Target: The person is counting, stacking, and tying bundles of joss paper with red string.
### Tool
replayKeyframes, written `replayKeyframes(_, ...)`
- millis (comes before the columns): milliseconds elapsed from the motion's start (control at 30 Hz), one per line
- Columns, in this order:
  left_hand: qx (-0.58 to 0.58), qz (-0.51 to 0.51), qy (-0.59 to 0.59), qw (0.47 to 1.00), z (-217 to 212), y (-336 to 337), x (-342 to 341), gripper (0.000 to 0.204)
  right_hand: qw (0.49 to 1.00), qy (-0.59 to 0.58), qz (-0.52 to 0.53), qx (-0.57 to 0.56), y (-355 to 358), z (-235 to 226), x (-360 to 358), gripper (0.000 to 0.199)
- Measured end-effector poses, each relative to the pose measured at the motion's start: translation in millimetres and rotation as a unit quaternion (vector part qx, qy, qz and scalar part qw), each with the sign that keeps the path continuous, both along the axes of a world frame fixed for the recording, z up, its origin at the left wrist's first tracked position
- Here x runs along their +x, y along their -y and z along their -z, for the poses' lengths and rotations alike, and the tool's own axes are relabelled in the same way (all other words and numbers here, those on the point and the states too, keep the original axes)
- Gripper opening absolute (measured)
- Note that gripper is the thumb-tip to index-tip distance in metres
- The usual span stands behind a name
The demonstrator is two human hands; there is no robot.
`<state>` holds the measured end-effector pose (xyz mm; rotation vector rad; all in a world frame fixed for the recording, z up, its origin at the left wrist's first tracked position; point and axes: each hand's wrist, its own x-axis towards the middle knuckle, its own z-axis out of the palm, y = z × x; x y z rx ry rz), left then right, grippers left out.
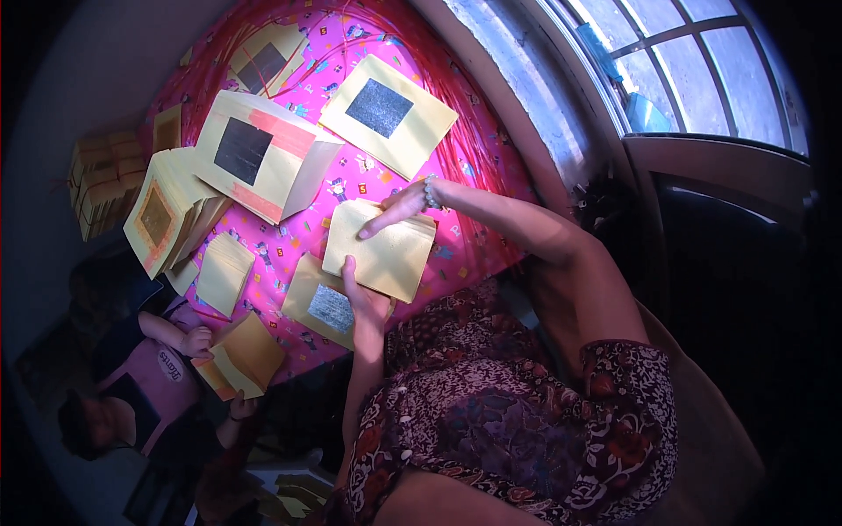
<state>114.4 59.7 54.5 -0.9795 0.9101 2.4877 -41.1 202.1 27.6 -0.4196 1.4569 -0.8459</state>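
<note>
I watched my left hand (364,302) grip the near edge of a small stack of plain yellow paper sheets (379,250), thumb on top and fingers curled under, while my right hand (399,208) lay on the stack's far corner with the fingers stretched flat, pressing rather than clenching. The stack sat low in the middle of a pink patterned cloth (456,158), partly overlapping a yellow sheet with a silver square (323,305) beneath my left hand. Farther up lay a larger sheet with a dark square (388,114), and to its left a thick bundle with a black square and orange stripes (259,158). At the lower left, another person's hand (197,340) held more yellow sheets (246,355). A window (693,70) stood at the upper right.
</note>
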Motion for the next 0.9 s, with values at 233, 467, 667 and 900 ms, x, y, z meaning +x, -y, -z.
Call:
replayKeyframes(233,0.025,0.007,0.007,1.000,-6,-3,-2,0.072,0.991,0.088,0.057,-0.077,-17,7,11,0.092)
replayKeyframes(467,0.019,-0.029,0.015,0.999,9,-1,7,0.071,0.992,0.096,0.028,-0.075,-11,4,12,0.091)
replayKeyframes(667,0.014,-0.020,0.022,0.999,-1,-3,7,0.072,0.995,0.083,0.021,-0.056,-9,9,10,0.089)
replayKeyframes(900,0.042,-0.008,0.007,0.999,-5,-1,3,0.072,0.997,0.074,0.014,-0.018,-11,-19,4,0.090)
